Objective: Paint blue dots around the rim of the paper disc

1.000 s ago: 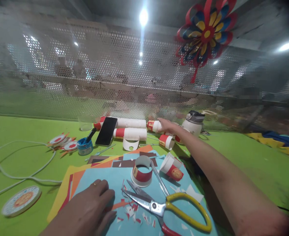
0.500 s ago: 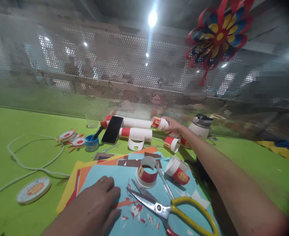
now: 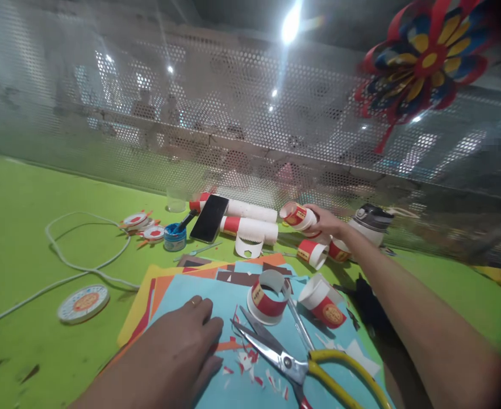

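At the back of the table my right hand point(image 3: 325, 220) is closed round a short stack of red-and-white paper cups point(image 3: 300, 217), lifted a little with the mouth facing left. My left hand point(image 3: 193, 329) lies flat on light blue paper point(image 3: 182, 289), fingers loosely spread and holding nothing. Right of it, large scissors point(image 3: 291, 363) with yellow handles rest with their blades apart. A bottomless cup ring point(image 3: 268, 298) stands beyond the blades, and a cut cup point(image 3: 325, 302) lies tilted to its right. Red and white paper scraps point(image 3: 248, 360) are scattered near my left fingers.
A black phone point(image 3: 210, 218) leans on stacked cups point(image 3: 254, 230). Left of it are a blue paint jar point(image 3: 175, 237), paper discs point(image 3: 142, 226), a white cable point(image 3: 80, 270) and a round disc point(image 3: 83, 304). A grey-lidded bottle point(image 3: 370, 224) stands at the right, before a perforated screen point(image 3: 233, 119).
My right hand has lifted the cup stack slightly off the row of cups, its mouth now turned more towards me. The whole view has shifted and tilted; my left hand stays on the paper.
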Demonstrator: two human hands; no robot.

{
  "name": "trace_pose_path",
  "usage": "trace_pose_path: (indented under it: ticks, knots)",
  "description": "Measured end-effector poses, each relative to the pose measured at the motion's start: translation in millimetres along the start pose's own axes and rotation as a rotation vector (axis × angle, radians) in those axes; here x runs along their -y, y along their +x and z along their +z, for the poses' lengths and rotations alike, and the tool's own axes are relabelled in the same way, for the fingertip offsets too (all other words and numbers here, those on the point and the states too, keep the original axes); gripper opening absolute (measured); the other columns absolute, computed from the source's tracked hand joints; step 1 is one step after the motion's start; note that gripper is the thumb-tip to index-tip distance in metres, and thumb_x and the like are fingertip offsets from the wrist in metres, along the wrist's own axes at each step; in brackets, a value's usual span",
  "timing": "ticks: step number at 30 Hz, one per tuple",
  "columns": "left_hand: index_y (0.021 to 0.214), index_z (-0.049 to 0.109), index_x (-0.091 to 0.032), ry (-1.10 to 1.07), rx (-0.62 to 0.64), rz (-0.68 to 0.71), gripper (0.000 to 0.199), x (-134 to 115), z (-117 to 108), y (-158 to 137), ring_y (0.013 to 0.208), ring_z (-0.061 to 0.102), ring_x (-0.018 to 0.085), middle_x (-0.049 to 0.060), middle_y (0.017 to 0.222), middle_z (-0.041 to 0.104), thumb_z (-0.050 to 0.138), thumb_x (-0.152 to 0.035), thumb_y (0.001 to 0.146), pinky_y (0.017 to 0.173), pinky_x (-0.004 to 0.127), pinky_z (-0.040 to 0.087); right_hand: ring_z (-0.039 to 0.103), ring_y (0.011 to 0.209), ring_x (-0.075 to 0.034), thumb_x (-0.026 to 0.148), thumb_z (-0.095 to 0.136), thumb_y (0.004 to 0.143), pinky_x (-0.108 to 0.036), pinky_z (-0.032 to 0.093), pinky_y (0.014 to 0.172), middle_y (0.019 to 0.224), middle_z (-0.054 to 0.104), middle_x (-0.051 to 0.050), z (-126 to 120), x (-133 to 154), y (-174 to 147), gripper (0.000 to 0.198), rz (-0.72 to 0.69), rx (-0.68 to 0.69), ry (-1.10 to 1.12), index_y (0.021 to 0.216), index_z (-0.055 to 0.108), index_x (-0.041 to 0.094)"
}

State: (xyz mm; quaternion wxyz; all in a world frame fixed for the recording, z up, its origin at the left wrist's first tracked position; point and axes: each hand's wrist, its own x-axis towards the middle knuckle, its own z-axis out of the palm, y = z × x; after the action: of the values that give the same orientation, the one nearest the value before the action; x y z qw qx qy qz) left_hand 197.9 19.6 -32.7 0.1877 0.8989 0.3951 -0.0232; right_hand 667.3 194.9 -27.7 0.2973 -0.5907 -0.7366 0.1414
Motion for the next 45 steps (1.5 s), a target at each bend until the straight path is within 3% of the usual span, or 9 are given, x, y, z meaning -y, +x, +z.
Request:
trace_pose_path:
  ticks: [25, 34, 37, 41, 45]
  knots:
    - [0.099, 0.065, -0.018, 0.021, -0.017, 0.01, 0.022, 0, 1, -2, 0.098, 0.058, 0.029, 0.013, 0.109, 0.059, 0.045, -0.023, 0.094, 0.084, 0.048, 0.049, 0.063, 0.112, -0.026, 0.032, 0.064, 0.095, -0.049, 0.054, 0.093, 0.132, 0.06, -0.01, 8, 50, -21, 0.039, 0.015, 0.134, 0.342, 0.131, 0.057, 0.018]
    - [0.098, 0.065, -0.017, 0.006, -0.038, 0.027, 0.022, 0, 2, -1, 0.101, 0.057, 0.033, 0.014, 0.108, 0.059, 0.043, -0.022, 0.094, 0.084, 0.052, 0.048, 0.062, 0.115, -0.027, 0.031, 0.066, 0.093, -0.052, 0.051, 0.097, 0.131, 0.06, -0.01, -4, 92, -27, 0.041, -0.05, 0.191, 0.38, 0.132, 0.056, 0.018]
    - [0.097, 0.065, -0.017, -0.001, -0.029, 0.025, 0.021, -2, 0, -1, 0.1, 0.057, 0.033, 0.014, 0.107, 0.06, 0.044, -0.021, 0.094, 0.085, 0.053, 0.048, 0.062, 0.116, -0.028, 0.031, 0.076, 0.084, -0.053, 0.048, 0.101, 0.128, 0.063, -0.01, -6, 113, -33, 0.054, -0.095, 0.205, 0.4, 0.133, 0.056, 0.019]
    - [0.1, 0.066, -0.016, 0.015, 0.007, 0.009, 0.022, -6, -7, -2, 0.104, 0.057, 0.035, 0.016, 0.11, 0.059, 0.045, -0.019, 0.093, 0.084, 0.051, 0.049, 0.065, 0.111, -0.029, 0.029, 0.094, 0.054, -0.042, 0.051, 0.098, 0.118, 0.069, -0.006, -4, 138, -44, 0.079, -0.123, 0.23, 0.417, 0.125, 0.06, 0.024]
    - [0.099, 0.066, -0.016, 0.028, -0.006, 0.011, 0.021, -7, -7, -3, 0.104, 0.058, 0.035, 0.016, 0.109, 0.06, 0.046, -0.02, 0.093, 0.085, 0.053, 0.05, 0.064, 0.111, -0.029, 0.03, 0.092, 0.055, -0.037, 0.052, 0.094, 0.117, 0.069, -0.005, -1, 152, -50, 0.071, -0.155, 0.246, 0.409, 0.12, 0.064, 0.025]
